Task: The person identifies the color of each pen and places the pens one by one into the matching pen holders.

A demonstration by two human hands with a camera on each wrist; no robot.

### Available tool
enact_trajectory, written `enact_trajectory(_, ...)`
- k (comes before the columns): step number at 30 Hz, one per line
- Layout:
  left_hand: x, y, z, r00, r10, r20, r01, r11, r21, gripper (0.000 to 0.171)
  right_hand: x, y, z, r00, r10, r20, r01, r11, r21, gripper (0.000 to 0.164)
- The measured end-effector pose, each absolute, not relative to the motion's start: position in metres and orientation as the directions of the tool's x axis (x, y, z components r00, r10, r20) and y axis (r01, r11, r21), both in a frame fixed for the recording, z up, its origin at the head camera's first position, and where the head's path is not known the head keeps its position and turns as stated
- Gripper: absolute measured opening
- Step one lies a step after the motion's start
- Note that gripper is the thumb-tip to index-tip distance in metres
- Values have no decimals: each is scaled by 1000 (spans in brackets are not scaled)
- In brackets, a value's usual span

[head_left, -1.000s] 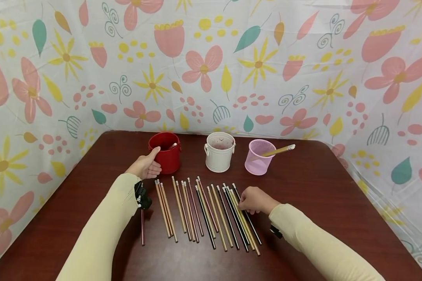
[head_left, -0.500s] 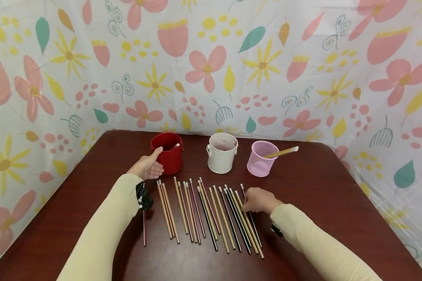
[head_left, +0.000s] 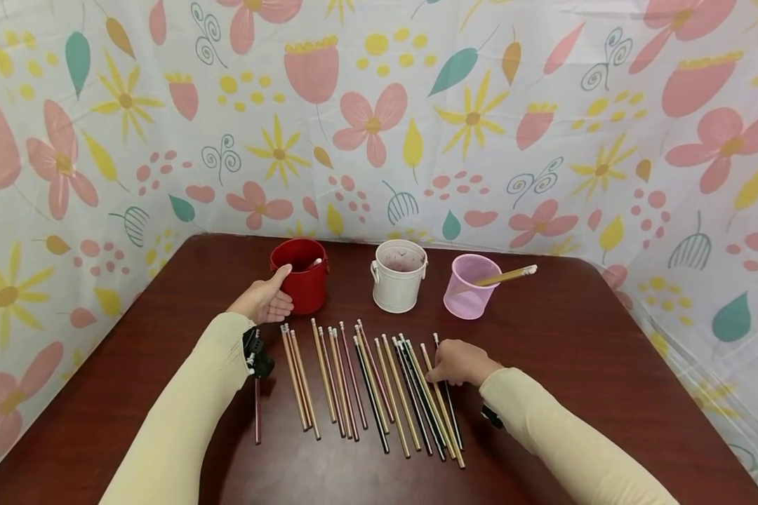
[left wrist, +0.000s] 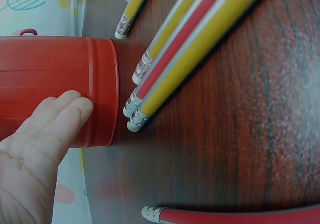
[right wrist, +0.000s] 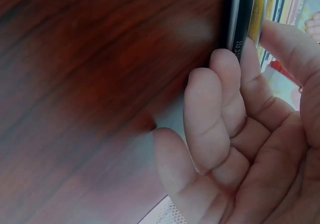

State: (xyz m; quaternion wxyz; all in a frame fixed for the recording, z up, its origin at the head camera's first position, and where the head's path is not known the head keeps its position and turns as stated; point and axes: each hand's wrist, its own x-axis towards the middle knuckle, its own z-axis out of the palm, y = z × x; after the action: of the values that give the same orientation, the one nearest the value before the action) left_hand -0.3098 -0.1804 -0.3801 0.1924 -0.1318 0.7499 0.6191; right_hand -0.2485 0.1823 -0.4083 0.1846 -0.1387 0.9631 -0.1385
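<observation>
My left hand [head_left: 262, 300] rests on the near left side of the red bucket [head_left: 308, 293], thumb up by the rim. In the left wrist view its straight fingers lie along the bucket's wall. At the right end of a row of pencils, my right hand [head_left: 462, 362] pinches a yellow pencil [right wrist: 257, 18] between thumb and index finger. This pencil slants down the table in the head view. Just right of it lies a black pencil [head_left: 453, 412], partly hidden by the hand. In the right wrist view the other fingers curl beside that black pencil.
A white bucket [head_left: 396, 289] stands at the back middle. Right of it, a pink mesh cup [head_left: 466, 300] holds yellow pencils leaning out rightward. Several yellow, red and black pencils lie in a row along the dark table [head_left: 562, 337]. One red pencil [head_left: 257, 414] lies apart, under the left wrist.
The right hand has shifted slightly, and the pencils at the row's right end have moved a little left, black ones bunching together. The pinched yellow pencil's upper part stands apart. The left hand stays on the bucket.
</observation>
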Motion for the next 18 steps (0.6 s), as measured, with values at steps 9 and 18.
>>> enact_trajectory(9,-310,-179,-380,-893,35,-449,-432,210,877,88,-250,186,-408,-879,-369,-301,-226,880,-419,28)
enact_trajectory(18,-308,-178,-379,-893,41,-449,-430,222,875,88,-251,192,-409,-882,-354,-312,-183,866,-465,28)
